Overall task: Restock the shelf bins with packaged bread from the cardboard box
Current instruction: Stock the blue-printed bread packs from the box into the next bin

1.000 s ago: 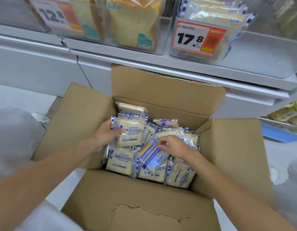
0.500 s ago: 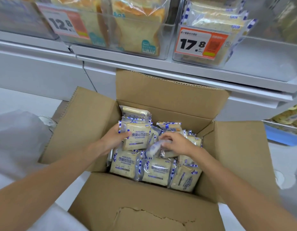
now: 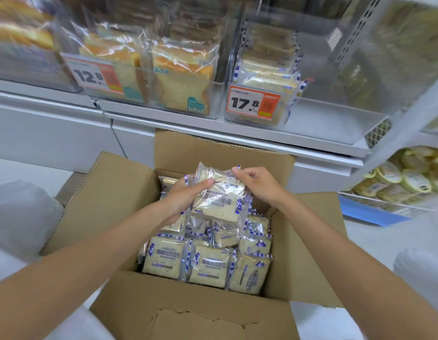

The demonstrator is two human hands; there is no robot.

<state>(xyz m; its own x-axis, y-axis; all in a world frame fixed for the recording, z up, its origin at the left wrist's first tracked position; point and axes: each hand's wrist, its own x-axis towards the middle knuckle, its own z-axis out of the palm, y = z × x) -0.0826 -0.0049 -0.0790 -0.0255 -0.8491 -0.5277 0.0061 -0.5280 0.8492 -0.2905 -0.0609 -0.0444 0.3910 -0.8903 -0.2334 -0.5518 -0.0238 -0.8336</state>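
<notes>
An open cardboard box [image 3: 110, 207] stands on the floor, holding several clear packets of sliced bread [image 3: 208, 266] with blue-and-white edges. Above the box both hands hold a small stack of these bread packets [image 3: 219, 200], its print upside down. My left hand [image 3: 182, 200] grips the stack from the left, thumb across the top. My right hand [image 3: 256, 184] pinches the packets' upper right edge. On the shelf above, a clear bin [image 3: 281, 104] tagged 17.8 holds the same packets.
Left of it a clear bin [image 3: 149, 82] tagged 12.8 holds taller toast loaves. The white shelf edge [image 3: 237, 133] runs just behind the box's rear flap. A lower rack at right carries round yellow packs [image 3: 407, 180]. Box flaps spread left, right and front.
Both hands have come up out of the box with packets gathered into one stack; the right hand moved from the loose packets to the stack's top edge. The view tilted up toward the shelf.
</notes>
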